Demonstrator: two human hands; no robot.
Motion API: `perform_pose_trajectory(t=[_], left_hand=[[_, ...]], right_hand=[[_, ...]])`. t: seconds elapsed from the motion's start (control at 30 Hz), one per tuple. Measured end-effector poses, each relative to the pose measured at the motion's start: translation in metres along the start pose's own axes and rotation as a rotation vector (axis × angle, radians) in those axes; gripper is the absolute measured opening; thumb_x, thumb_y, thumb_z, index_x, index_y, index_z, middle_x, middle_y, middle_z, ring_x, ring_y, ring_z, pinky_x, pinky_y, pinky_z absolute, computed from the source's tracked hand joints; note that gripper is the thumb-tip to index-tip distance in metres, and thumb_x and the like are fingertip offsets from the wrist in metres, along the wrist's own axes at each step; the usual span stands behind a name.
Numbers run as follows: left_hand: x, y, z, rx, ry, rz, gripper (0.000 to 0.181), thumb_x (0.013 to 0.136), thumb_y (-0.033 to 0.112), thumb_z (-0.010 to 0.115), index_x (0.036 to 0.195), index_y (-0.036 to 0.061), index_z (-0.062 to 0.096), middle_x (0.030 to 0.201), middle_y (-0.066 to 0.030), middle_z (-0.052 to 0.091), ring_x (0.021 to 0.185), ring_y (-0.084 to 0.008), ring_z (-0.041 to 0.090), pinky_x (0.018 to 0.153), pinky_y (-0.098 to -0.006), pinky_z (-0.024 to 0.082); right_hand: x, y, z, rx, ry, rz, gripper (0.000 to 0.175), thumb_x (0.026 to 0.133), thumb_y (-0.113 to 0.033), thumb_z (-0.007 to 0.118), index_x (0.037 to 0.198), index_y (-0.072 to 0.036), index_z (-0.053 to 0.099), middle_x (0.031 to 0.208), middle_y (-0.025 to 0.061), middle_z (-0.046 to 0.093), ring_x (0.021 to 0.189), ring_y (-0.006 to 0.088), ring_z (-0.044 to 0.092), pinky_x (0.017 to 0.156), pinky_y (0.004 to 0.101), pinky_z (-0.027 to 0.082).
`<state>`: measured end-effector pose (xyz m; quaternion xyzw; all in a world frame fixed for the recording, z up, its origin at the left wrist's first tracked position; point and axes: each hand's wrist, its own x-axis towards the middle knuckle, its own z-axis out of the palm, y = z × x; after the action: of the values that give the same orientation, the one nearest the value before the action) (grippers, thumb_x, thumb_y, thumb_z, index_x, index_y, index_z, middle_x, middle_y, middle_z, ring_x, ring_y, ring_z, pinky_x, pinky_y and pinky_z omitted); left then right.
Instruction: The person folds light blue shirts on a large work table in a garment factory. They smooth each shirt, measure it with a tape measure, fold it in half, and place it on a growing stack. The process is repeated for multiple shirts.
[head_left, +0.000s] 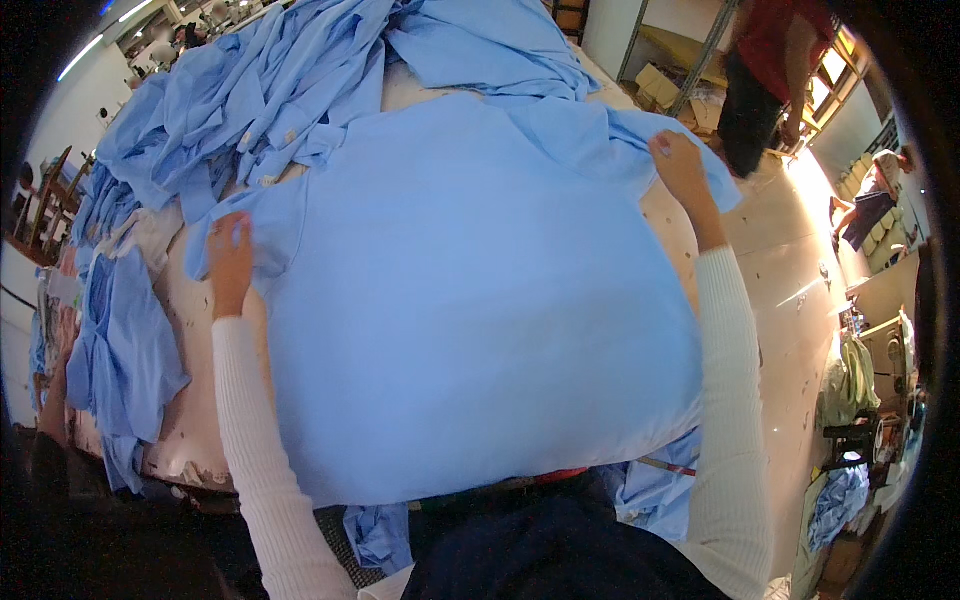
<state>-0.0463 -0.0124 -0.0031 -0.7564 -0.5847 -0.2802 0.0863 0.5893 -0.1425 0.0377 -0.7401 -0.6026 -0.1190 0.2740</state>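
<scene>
A light blue short-sleeved shirt (465, 285) lies spread on the table in front of me, its lower edge towards my body. My left hand (231, 255) grips the end of the sleeve at the left (276, 234). At the far right, my right hand (679, 161) is closed on the other sleeve (718, 184), which reaches past the table edge. Faint creases run near the shirt's upper right part. The fingertips of both hands are partly hidden or blurred.
A heap of blue garments (247, 97) covers the table's far left, beside another blue garment (487, 49). One blue garment (127, 337) hangs over the left edge of the pale table (184, 427). A person (780, 67) stands beyond the right corner, near a metal shelf (701, 60).
</scene>
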Motion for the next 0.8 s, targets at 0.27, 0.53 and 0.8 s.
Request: perform_pose_trajectory(t=[0.27,0.53,0.8], left_hand=[[-0.052,0.037,-0.052,-0.546,-0.537,-0.677,0.042,0.090,0.039,0.051,0.090,-0.0017,0.061,0.072,-0.0074,0.061,0.063,-0.0150,0.058,0.056,-0.0288,0.043],[-0.059,0.072,-0.047,-1.030,-0.145,-0.507,0.035,0.080,0.015,0.069,0.107,-0.0008,0.053,0.077,-0.0008,0.057,0.069,-0.0094,0.052,0.064,-0.0220,0.043],[-0.076,0.081,-0.073,-0.050,0.113,0.008,0.046,0.077,0.012,0.069,0.116,-0.0017,0.047,0.107,-0.0175,0.055,0.095,-0.0271,0.054,0.084,-0.0350,0.043]], right_hand=[[-0.053,-0.032,-0.021,0.193,-0.487,0.430,0.061,0.091,-0.051,0.040,0.081,0.004,0.064,0.073,0.0188,0.063,0.068,0.0277,0.061,0.067,0.0353,0.047],[-0.062,0.001,0.028,0.670,-0.045,0.285,0.029,0.079,-0.017,0.064,0.101,-0.001,0.054,0.084,0.0140,0.061,0.081,0.0235,0.060,0.075,0.0361,0.045],[-0.100,-0.038,-0.032,-0.063,0.186,-0.085,0.042,0.078,-0.014,0.065,0.114,-0.006,0.046,0.117,0.0167,0.045,0.106,0.0347,0.047,0.087,0.0440,0.039]])
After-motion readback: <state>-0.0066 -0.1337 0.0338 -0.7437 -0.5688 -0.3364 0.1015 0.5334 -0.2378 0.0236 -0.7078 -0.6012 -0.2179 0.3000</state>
